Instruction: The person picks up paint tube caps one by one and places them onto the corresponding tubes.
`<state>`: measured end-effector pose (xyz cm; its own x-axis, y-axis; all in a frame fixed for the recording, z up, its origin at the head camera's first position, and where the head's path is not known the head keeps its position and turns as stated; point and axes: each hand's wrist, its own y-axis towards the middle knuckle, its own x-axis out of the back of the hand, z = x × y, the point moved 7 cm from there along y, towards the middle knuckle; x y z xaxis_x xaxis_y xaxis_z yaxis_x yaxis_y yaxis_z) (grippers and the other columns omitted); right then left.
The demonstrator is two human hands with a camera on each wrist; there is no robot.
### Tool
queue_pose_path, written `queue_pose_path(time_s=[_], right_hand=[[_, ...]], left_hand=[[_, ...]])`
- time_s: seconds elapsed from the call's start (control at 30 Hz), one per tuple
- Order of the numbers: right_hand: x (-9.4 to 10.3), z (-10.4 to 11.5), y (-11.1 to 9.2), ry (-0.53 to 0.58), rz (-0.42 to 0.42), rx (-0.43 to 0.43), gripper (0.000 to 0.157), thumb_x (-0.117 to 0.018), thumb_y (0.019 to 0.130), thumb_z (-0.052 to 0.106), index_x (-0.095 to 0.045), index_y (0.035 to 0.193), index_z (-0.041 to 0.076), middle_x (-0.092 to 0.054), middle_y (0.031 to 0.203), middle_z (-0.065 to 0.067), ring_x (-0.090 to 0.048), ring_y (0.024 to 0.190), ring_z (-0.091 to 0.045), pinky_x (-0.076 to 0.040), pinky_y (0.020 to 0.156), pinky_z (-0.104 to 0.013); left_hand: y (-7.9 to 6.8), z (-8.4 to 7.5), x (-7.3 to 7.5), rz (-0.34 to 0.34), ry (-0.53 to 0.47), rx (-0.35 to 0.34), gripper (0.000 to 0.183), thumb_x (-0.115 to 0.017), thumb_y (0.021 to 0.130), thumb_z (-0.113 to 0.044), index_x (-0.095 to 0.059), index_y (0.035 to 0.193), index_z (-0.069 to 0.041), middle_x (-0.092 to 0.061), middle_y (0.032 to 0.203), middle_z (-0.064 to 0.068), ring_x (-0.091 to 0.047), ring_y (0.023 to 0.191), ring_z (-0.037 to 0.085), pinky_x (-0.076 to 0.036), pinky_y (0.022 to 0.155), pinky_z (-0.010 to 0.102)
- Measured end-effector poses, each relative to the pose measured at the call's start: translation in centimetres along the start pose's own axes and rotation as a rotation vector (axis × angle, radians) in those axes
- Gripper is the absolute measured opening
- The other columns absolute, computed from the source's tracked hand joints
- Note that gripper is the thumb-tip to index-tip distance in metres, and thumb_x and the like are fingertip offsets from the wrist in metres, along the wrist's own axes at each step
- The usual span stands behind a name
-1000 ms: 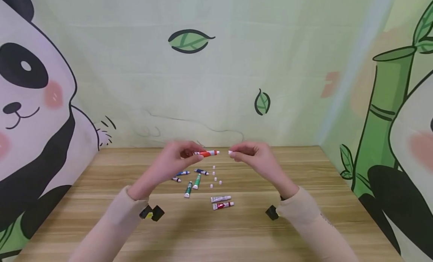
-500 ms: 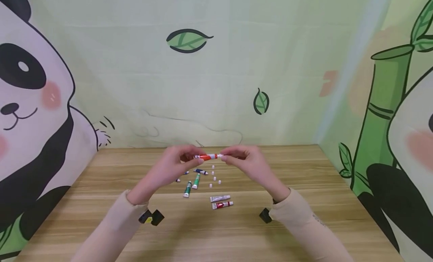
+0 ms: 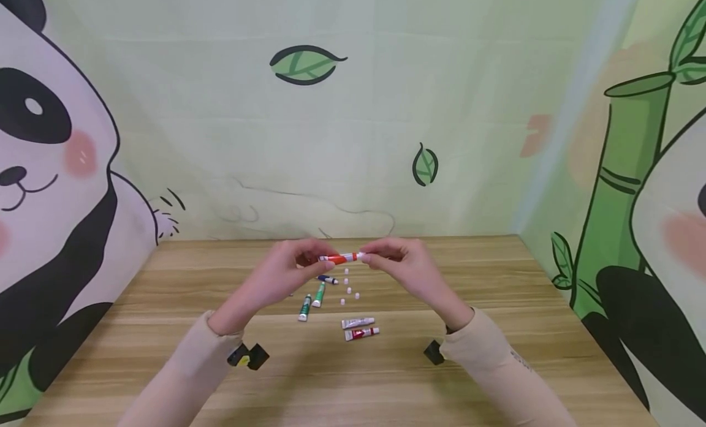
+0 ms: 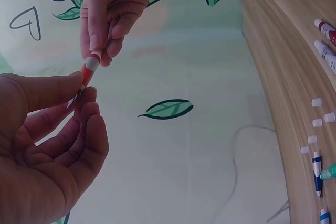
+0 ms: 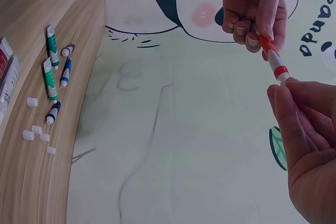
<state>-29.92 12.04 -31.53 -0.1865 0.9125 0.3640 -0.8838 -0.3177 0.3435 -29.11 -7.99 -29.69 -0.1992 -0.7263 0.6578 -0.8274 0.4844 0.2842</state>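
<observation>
My left hand [image 3: 287, 269] pinches a red-orange paint tube [image 3: 342, 258] by its flat end between thumb and fingers, up off the table. The tube lies nearly level in the head view, its nozzle end to the right. At that end my right hand [image 3: 407, 266] pinches a small white cap [image 5: 284, 78], mostly hidden behind thumb and fingertips. In the right wrist view the cap sits in line with the tube, right against its red-banded shoulder [image 5: 281, 70]. Both hands show in the left wrist view too, the tube [image 4: 88, 73] bridging them.
Several loose white caps [image 3: 349, 290] lie on the wooden table [image 3: 386, 384] below the hands. Two green tubes [image 3: 305, 307] and several blue ones [image 5: 65, 72] lie left of them. Nearer stand out a white tube [image 3: 357, 323] and a dark red tube [image 3: 362, 334]. A panda-print backdrop [image 3: 220, 139] rises behind.
My right hand has moved left with the white cap, from a gap beside the tube to its nozzle end. The left hand and tube have dropped slightly.
</observation>
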Motion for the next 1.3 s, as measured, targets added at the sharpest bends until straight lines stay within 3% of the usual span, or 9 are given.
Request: queue_pose_path(time_s=[0.43, 0.63, 1.03, 1.3], right_hand=[[-0.5, -0.5, -0.5, 0.045, 0.01, 0.005, 0.021, -0.075, 0.092, 0.022, -0.076, 0.109, 0.008, -0.076, 0.101, -0.007, -0.072, 0.088, -0.02, -0.058, 0.081, -0.037], [-0.5, -0.5, -0.4, 0.149, 0.048, -0.011, 0.02, -0.073, 0.094, 0.014, -0.074, 0.109, 0.001, -0.074, 0.103, -0.017, -0.073, 0.092, -0.025, -0.058, 0.082, -0.036], [-0.3, -0.9, -0.4, 0.213, 0.073, -0.089, 0.019, -0.066, 0.099, 0.012, -0.069, 0.107, -0.005, -0.075, 0.099, -0.015, -0.074, 0.089, -0.023, -0.059, 0.081, -0.04], [-0.3, -0.9, -0.6, 0.155, 0.081, -0.036, 0.027, -0.064, 0.101, 0.02, -0.069, 0.117, -0.001, -0.074, 0.101, -0.014, -0.072, 0.093, -0.031, -0.059, 0.081, -0.041]], left_hand=[[-0.2, -0.1, -0.4, -0.009, -0.01, -0.02, 0.015, -0.071, 0.096, -0.017, -0.073, 0.11, -0.014, -0.071, 0.09, -0.005, -0.064, 0.076, 0.017, -0.05, 0.063, 0.03], [-0.1, -0.1, -0.7, -0.01, -0.024, -0.045, 0.016, -0.071, 0.096, -0.016, -0.073, 0.111, -0.014, -0.072, 0.092, -0.003, -0.065, 0.077, 0.017, -0.052, 0.065, 0.031], [-0.2, -1.1, -1.1, -0.054, 0.009, -0.146, 0.015, -0.07, 0.096, -0.01, -0.073, 0.111, -0.01, -0.072, 0.092, -0.006, -0.066, 0.078, 0.011, -0.056, 0.068, 0.034], [0.0, -0.8, -1.2, -0.049, 0.005, -0.095, 0.017, -0.07, 0.096, -0.018, -0.073, 0.112, -0.012, -0.071, 0.09, -0.008, -0.065, 0.077, 0.012, -0.054, 0.065, 0.031]])
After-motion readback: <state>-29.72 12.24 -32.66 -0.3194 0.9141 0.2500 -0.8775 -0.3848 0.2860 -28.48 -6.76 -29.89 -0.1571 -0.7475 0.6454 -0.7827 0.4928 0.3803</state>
